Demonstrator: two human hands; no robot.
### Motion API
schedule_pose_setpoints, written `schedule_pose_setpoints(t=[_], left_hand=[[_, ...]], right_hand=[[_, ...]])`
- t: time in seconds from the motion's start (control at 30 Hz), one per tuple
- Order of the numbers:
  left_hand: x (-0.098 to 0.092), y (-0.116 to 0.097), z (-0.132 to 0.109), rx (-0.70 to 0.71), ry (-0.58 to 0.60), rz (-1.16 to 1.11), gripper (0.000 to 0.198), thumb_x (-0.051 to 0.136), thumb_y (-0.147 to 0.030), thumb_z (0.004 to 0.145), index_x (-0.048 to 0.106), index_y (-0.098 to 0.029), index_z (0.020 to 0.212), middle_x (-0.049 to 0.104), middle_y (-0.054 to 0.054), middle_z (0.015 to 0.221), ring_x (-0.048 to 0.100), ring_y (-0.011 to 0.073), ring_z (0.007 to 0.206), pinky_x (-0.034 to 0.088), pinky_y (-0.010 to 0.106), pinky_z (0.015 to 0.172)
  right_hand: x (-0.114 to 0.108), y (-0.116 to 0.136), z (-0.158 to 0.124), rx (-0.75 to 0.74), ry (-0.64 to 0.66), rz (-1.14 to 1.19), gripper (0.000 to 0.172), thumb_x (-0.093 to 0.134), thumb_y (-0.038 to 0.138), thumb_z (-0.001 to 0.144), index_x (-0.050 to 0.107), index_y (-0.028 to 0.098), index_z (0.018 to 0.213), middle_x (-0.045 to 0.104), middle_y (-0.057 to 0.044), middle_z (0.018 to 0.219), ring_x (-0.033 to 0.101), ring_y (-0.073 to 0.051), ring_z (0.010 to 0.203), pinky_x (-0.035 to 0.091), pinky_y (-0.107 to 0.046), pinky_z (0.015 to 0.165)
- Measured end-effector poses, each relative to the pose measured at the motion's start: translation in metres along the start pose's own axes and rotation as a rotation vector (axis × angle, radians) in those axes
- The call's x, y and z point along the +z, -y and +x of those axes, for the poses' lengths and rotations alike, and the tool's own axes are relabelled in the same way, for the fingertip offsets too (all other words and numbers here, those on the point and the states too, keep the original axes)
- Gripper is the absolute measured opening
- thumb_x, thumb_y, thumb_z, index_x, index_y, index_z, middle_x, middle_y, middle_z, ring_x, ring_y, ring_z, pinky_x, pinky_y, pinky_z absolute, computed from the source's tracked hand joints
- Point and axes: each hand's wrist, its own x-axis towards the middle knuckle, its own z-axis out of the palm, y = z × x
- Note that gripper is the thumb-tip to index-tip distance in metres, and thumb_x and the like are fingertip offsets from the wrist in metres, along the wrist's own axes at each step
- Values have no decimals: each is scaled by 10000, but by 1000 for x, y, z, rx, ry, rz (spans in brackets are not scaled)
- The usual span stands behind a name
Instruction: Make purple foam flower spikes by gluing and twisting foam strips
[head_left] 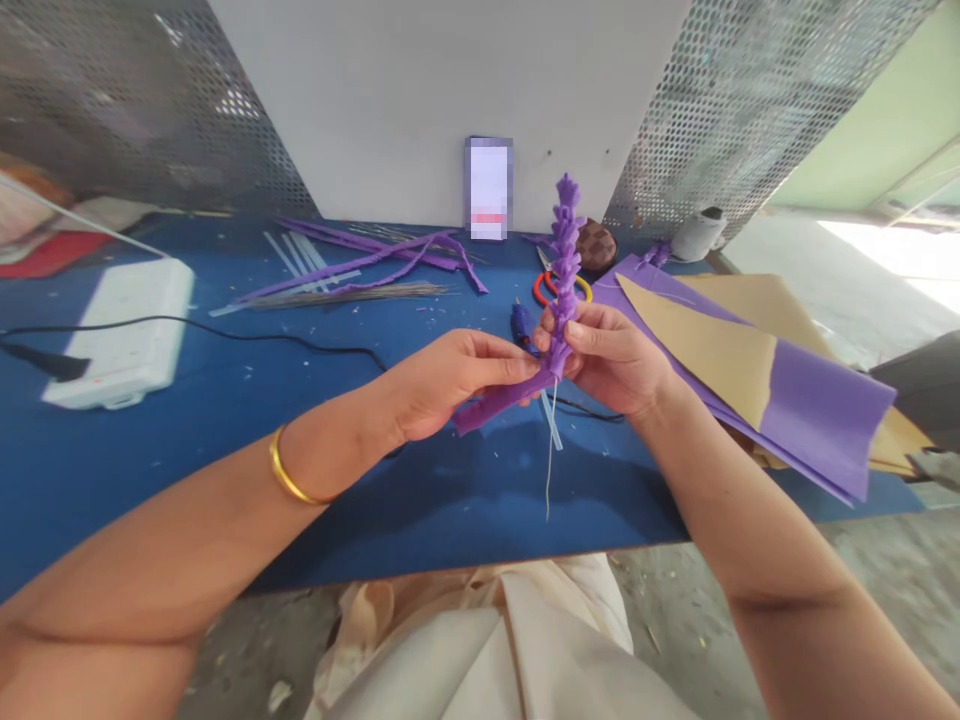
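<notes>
A purple lavender flower (566,250) of layered strip stands nearly upright on a thin wire stem (550,470). My right hand (619,360) is closed around its lower part, thumb in front. The loose end of a purple strip (487,408) runs from the flower's base down to the left. My left hand (465,375) pinches this strip close to the stem, between thumb and fingers. Behind the hands lies a blue glue gun (522,325), partly hidden by the fingers. Scissors (541,290) with red and yellow handles lie just behind the flower.
Purple strips (360,262), clear glue sticks (304,255) and thin wires (360,294) lie at the back left. A white power strip (131,325) with a black cable is at left. Purple sheets (825,400) and brown paper (705,340) overhang the right edge. A phone (489,190) leans against the back panel.
</notes>
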Motion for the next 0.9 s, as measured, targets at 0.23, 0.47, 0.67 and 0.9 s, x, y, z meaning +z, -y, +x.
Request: schedule_pose_setpoints(t=[0.23,0.47,0.67,0.9], left_hand=[[2,3,0,19,-80,78,143,766,-338,695,787,-209,753,735,25,751,623,139,665,477,236,640],[2,5,-1,43,-82,91,131,756,-332,709,774,-202,708,718,11,701,602,122,632,459,231,629],[3,6,-1,34,-104,108,140,756,-333,699,767,-193,693,703,10,680,586,120,611,443,239,612],[4,8,1,66,-150,153,155,761,-349,694,768,-195,707,711,9,683,593,126,620,446,245,619]], right_hand=[[4,-1,1,1,40,-65,275,812,362,703,644,154,770,602,13,685,510,-82,554,471,-229,576],[4,-3,1,-5,-4,-96,268,817,317,696,622,159,790,605,15,714,533,-87,581,448,-224,567],[4,-3,1,-13,-24,-192,267,828,322,675,624,162,742,620,6,718,550,-109,630,464,-261,641],[5,-6,3,-48,-65,-254,305,841,331,658,601,158,731,541,36,670,499,-100,632,417,-253,639]])
